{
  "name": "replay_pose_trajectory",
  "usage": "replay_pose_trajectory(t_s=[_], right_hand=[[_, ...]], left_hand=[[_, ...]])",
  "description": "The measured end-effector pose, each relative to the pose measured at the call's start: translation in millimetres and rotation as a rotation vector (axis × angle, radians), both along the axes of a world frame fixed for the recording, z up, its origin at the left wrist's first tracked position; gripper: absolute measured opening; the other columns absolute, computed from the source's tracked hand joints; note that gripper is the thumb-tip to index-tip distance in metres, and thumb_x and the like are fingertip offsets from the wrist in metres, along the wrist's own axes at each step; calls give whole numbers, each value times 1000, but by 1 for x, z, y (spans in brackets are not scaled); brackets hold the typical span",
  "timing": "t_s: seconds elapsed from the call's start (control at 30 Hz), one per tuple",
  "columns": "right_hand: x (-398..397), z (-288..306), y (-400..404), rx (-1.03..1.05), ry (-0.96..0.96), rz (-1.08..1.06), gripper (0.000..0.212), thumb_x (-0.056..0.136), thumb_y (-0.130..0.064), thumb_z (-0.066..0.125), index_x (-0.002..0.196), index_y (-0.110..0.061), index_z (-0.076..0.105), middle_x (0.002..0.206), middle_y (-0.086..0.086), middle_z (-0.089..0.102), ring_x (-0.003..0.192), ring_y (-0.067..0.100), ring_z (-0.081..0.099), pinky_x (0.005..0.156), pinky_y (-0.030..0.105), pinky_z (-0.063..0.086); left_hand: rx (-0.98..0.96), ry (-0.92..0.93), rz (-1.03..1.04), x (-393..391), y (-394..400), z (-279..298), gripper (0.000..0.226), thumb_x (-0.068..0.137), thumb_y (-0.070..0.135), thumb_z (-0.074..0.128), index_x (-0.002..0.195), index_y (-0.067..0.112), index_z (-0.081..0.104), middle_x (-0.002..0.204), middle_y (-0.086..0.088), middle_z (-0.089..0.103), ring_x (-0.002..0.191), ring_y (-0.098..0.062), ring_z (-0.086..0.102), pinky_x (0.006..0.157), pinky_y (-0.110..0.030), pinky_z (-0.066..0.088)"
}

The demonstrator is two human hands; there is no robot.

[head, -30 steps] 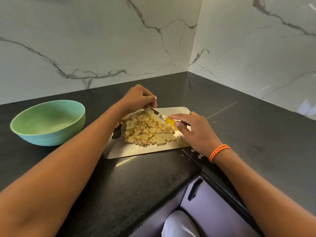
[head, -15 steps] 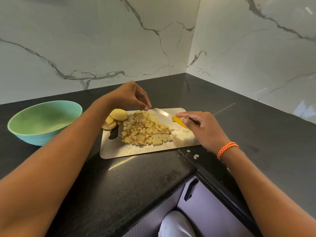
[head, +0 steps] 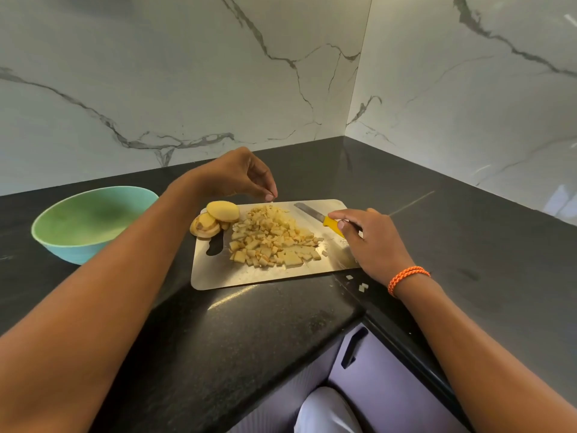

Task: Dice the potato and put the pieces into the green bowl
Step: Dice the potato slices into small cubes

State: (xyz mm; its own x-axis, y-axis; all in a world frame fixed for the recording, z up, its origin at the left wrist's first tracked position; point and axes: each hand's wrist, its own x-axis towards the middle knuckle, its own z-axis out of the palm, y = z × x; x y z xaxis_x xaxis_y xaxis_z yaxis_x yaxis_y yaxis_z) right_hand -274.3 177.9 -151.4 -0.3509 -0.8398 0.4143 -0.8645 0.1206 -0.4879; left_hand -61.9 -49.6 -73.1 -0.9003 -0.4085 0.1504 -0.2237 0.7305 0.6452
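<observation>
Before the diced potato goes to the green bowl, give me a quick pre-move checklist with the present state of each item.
1. Green bowl upright, within reach left of the board: ok.
2. Bowl holds no pieces yet: ok.
3. Diced potato heaped on the cutting board: ok.
4. Potato slices at the board's left end uncut: not ok.
5. Knife flat, handle under the right hand: ok.
6. Strays on the counter: not ok.
7. Left hand grip, tiny bit pinched: cannot tell.

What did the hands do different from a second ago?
The left hand lifted off the diced potato pile and now hangs above the board's far edge, uncovering the uncut potato slices. The right hand laid the knife down flat, fingers still on its yellow handle. The green bowl and cutting board stayed put.
</observation>
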Motion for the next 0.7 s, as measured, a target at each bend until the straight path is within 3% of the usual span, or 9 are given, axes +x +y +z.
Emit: replay_pose_trajectory(t_s=[0.1, 0.17, 0.23, 0.3, 0.47, 0.7], right_hand=[[1, 2, 2, 0, 11, -4, 33, 108, -25, 46, 130, -31, 69, 103, 4, 68, 89, 17, 55, 70, 27, 42], [1, 2, 1, 7, 9, -6, 33, 108, -25, 46, 131, -30, 69, 105, 4, 68, 90, 17, 55, 72, 27, 44], [1, 1, 0, 12, 10, -3, 33, 108, -26, 46, 131, -31, 69, 107, 3, 69, 91, 17, 56, 74, 29, 46], [1, 0, -1, 14, 13, -1, 33, 108, -27, 46, 131, -32, 69, 107, 3, 69, 91, 17, 56, 76, 30, 47], [3, 1, -1, 13, 8, -7, 33, 108, -25, 46, 131, -31, 69, 102, 4, 68, 88, 16, 55, 71, 27, 45], [5, 2, -1, 11, 14, 0, 32, 108, -24, 47, 131, -29, 69, 109, 3, 71, 91, 17, 56, 76, 30, 49]], left_hand=[[-22, -68, 25, 2, -6, 3, 16, 94, 3, 75, 100, 16, 84, 98, 0, 82, 99, -12, 76, 101, -34, 54], [-50, -105, 70, 6, -12, 4, 22, 96, 1, 71, 100, 18, 84, 98, 2, 81, 101, -13, 75, 101, -39, 56], [-84, -178, 120, 10, -19, 4, 16, 96, 12, 75, 102, 25, 82, 99, 4, 80, 104, -19, 73, 94, -47, 58], [-58, -294, 180, 15, -23, 4, 16, 93, 29, 80, 109, 29, 78, 104, 3, 76, 109, -23, 69, 91, -46, 59], [-5, -681, 223, 20, -23, 5, 78, 72, 53, 87, 141, 31, 59, 134, 2, 55, 129, -24, 50, 113, -51, 47], [-47, -677, 228, 16, -24, 2, 59, 82, 25, 90, 135, 27, 64, 125, -1, 62, 122, -25, 57, 107, -44, 49]])
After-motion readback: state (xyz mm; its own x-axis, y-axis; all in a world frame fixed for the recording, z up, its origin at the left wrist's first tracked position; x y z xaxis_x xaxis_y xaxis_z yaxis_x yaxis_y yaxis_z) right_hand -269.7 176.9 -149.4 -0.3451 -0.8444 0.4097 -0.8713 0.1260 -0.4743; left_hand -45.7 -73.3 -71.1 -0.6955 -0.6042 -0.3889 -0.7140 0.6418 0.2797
